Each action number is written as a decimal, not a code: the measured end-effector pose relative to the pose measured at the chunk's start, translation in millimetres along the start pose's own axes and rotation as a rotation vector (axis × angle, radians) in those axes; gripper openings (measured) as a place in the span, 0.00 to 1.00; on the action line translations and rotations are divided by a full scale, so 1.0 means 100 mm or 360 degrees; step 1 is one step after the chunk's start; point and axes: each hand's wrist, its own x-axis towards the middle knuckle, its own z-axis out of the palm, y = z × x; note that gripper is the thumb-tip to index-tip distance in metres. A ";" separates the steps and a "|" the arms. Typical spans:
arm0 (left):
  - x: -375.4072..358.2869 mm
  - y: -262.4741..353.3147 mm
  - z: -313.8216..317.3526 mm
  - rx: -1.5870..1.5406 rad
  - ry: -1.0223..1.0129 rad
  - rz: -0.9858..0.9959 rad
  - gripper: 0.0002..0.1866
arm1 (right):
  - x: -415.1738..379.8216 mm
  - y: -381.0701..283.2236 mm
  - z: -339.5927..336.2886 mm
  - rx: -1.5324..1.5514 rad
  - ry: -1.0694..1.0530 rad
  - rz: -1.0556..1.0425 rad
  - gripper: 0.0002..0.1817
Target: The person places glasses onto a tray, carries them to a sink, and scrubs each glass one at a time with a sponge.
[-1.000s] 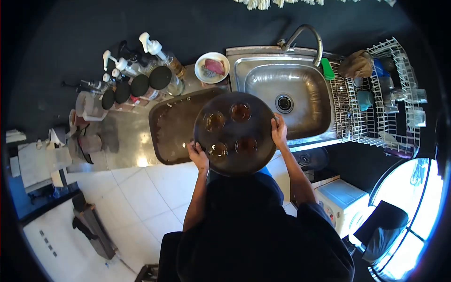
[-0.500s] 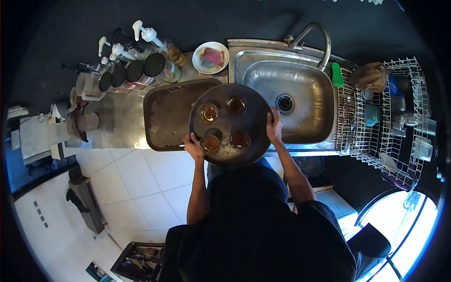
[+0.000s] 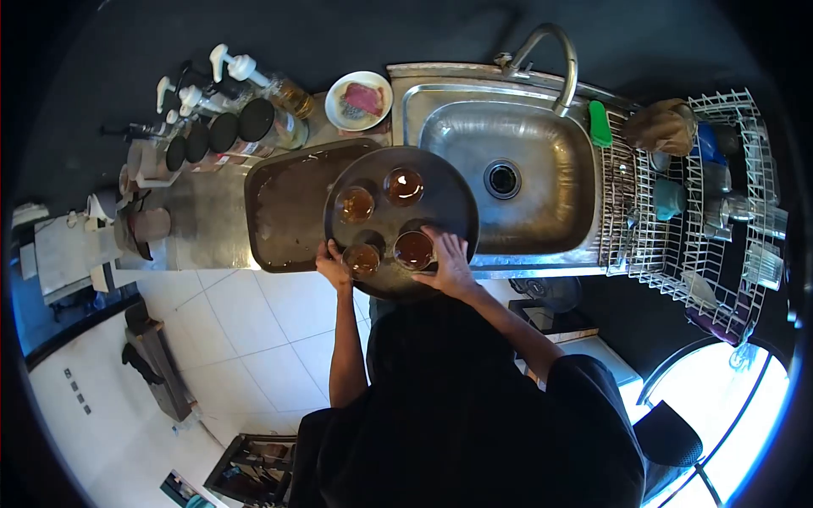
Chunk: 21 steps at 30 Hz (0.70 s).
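Dark clothing [image 3: 474, 406]: the wearer's body fills the near middle and covers part of the round tray's near edge.
Left hand [image 3: 333, 262]: its fingers are closed on the near left rim of the round tray [image 3: 446, 199]; those under the rim are hidden.
Right hand [image 3: 450, 262]: thumb and fingers, parted by a glass's width, hold the near right glass [image 3: 414, 251] at its right side; the fingertips are partly lost against the dark tray.
Round tray: it lies before the body, over the bench edge, overlapping the rectangular tray and the sink's left edge; what bears it underneath cannot be seen.
Other glasses: the near left glass [image 3: 362, 261], far left glass [image 3: 356, 204] and far right glass [image 3: 404, 186] stand on the tray, amber to brown inside; a bright glare blurs the last one's contents.
Rectangular tray [image 3: 292, 203]: left on the bench [image 3: 201, 216], its right part covered by the round tray.
Sink [image 3: 550, 186]: to the right, its drain showing.
Dish rack [image 3: 711, 254]: far right, its contents overlapping and hard to sort.
Bowl [image 3: 335, 113]: far, behind the trays, with a pink item [image 3: 364, 98] inside.
Dark-lidded jars [image 3: 256, 120]: far left, partly hiding the pump bottles [image 3: 292, 95].
Faucet [image 3: 569, 63]: far side, arched over the sink's edge.
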 end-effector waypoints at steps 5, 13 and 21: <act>-0.07 0.16 -0.07 -0.0013 -0.0103 -0.0051 0.18 | 0.09 0.16 0.12 0.0092 0.0162 -0.0302 0.42; -0.04 0.05 -0.02 -0.0236 -0.0122 -0.0064 0.16 | -0.06 0.21 -0.21 0.0412 0.0452 -0.0134 0.42; 0.03 -0.23 -0.03 -0.0064 -0.0158 -0.0035 0.20 | -0.13 0.96 -0.92 0.0522 0.1084 0.0626 0.36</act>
